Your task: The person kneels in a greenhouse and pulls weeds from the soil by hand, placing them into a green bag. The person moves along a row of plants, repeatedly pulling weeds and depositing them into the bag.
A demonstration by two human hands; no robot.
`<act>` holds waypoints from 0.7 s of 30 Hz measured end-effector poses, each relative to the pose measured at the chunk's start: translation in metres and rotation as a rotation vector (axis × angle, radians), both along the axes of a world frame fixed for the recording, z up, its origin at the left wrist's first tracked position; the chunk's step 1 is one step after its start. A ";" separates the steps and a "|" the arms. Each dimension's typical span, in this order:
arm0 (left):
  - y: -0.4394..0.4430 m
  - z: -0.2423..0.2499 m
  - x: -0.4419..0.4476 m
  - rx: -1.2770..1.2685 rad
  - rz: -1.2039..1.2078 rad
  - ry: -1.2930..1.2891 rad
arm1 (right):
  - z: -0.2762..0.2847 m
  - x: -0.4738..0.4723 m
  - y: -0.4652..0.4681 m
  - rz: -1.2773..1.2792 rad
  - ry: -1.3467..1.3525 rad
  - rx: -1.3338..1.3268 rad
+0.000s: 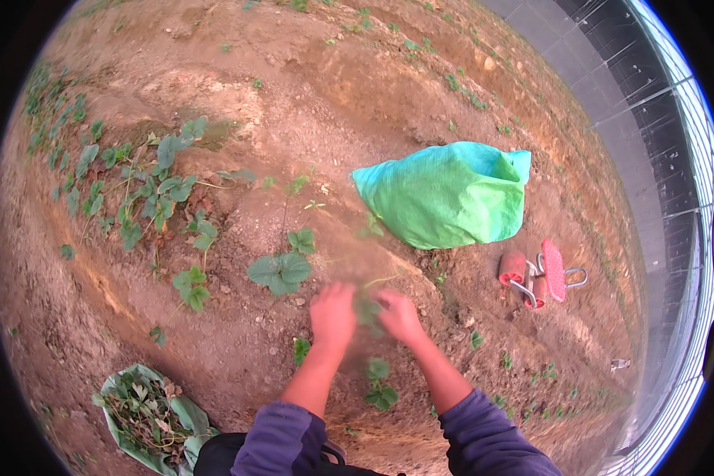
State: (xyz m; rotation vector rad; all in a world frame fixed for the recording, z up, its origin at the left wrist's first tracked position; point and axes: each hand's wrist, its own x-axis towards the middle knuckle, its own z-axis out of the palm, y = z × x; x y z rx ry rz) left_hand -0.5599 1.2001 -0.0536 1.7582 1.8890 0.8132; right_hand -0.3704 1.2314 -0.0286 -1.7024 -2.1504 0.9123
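Note:
Side by side over the soil bed, my left hand (333,312) and my right hand (397,314) reach forward with a small gap between them. A blurred green leaf (367,310) shows in that gap, beside the thumb of my right hand. A thin pale stem (382,279) rises just beyond the fingers. Motion blur hides whether either hand grips the plant. Just past my left hand spreads a strawberry plant with broad toothed leaves (281,272). Another small strawberry plant (381,385) grows between my forearms.
A green woven sack (446,199) lies ahead on the right. Beyond my right hand stands a red rolling garden seat (552,271). An open green bag of pulled leaves and stems (146,410) sits at lower left. Denser strawberry plants (149,190) grow on the left.

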 end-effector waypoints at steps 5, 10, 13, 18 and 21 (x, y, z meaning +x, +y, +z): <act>0.002 0.003 0.000 -0.015 0.010 -0.005 | 0.012 0.002 -0.011 -0.108 0.060 0.030; 0.002 0.003 0.000 -0.019 0.024 -0.031 | 0.016 0.005 -0.006 -0.347 0.306 -0.420; 0.003 0.003 0.000 -0.015 0.029 -0.041 | 0.005 0.003 -0.005 -0.165 0.220 -0.296; 0.002 0.001 0.001 -0.012 0.019 -0.031 | -0.006 0.004 -0.013 -0.061 -0.030 -0.194; 0.001 -0.001 0.002 -0.008 0.022 -0.027 | 0.002 0.007 -0.020 -0.054 -0.219 -0.231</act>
